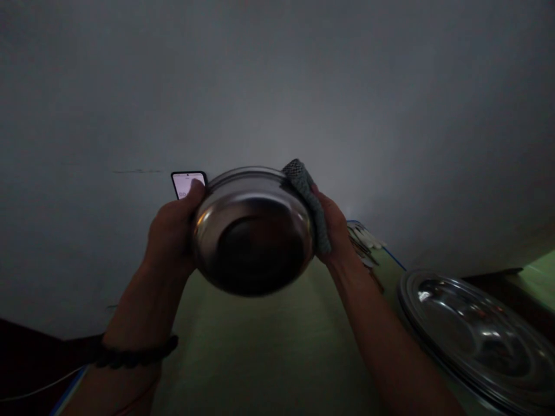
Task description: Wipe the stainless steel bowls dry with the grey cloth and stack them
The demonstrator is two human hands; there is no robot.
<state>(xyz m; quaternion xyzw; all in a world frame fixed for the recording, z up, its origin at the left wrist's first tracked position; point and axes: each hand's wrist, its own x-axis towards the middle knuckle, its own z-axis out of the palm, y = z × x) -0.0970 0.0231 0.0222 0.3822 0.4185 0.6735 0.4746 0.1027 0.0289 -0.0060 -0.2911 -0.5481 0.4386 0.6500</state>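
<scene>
A shiny metal bowl (255,242) is held up between my two hands, tilted so that its rounded underside faces me. My left hand (176,228) is closed on the bowl's left side, thumb near the rim. On the opposite side, my right hand (332,222) presses a grey-green cloth (314,205) against the bowl's outer wall and rim. The fingers of both hands are largely hidden behind the bowl and cloth. The inside of the bowl does not show.
Beneath the bowl lies a pale green tabletop (260,358), with a grey wall (277,86) behind. A lit phone (182,182) stands by the wall, beyond my left hand. Cutlery (366,240) lies at the right, near large metal trays (472,335). A thin white cable (43,390) runs at lower left.
</scene>
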